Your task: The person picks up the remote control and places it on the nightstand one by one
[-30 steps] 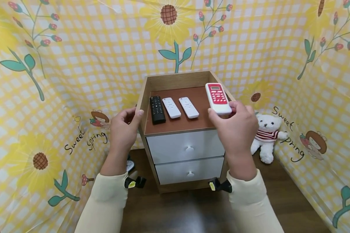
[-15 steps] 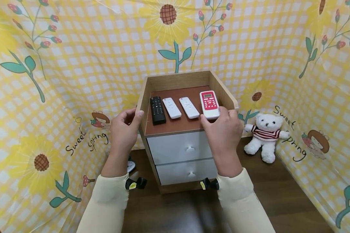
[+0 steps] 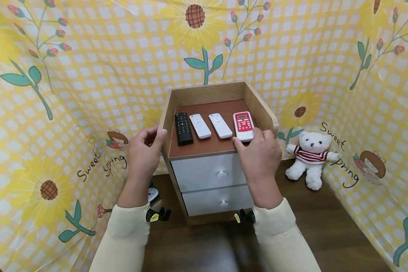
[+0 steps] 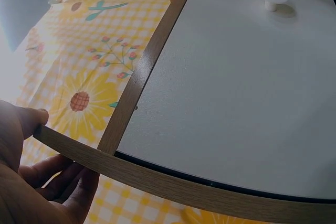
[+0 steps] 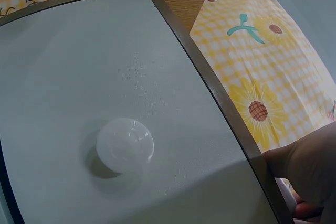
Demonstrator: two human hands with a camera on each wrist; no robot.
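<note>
A small wooden cabinet [image 3: 207, 153] has a brown top with raised sides and two white drawers below. My left hand [image 3: 143, 155] grips its left side panel [image 4: 73, 148], thumb on one face and fingers on the other in the left wrist view. On the top, my right hand [image 3: 261, 155] holds the lower end of a red-and-white air conditioner remote [image 3: 243, 124] between thumb and fingers. To its left lie two white remotes [image 3: 220, 125] [image 3: 200, 126] and a black remote [image 3: 183, 129], side by side. In the right wrist view, the cabinet edge hides most of the remote.
A white teddy bear [image 3: 310, 156] in a striped shirt sits on the floor right of the cabinet. A small clock [image 3: 152, 194] stands at the left, partly behind my left arm. Checked yellow cloth [image 3: 122, 56] surrounds the space. White knobs [image 3: 221, 174] stick out from the drawers.
My right hand has moved left and down with the red-and-white air conditioner remote, from above the right side panel onto the top beside the white remotes. My left hand has stayed put.
</note>
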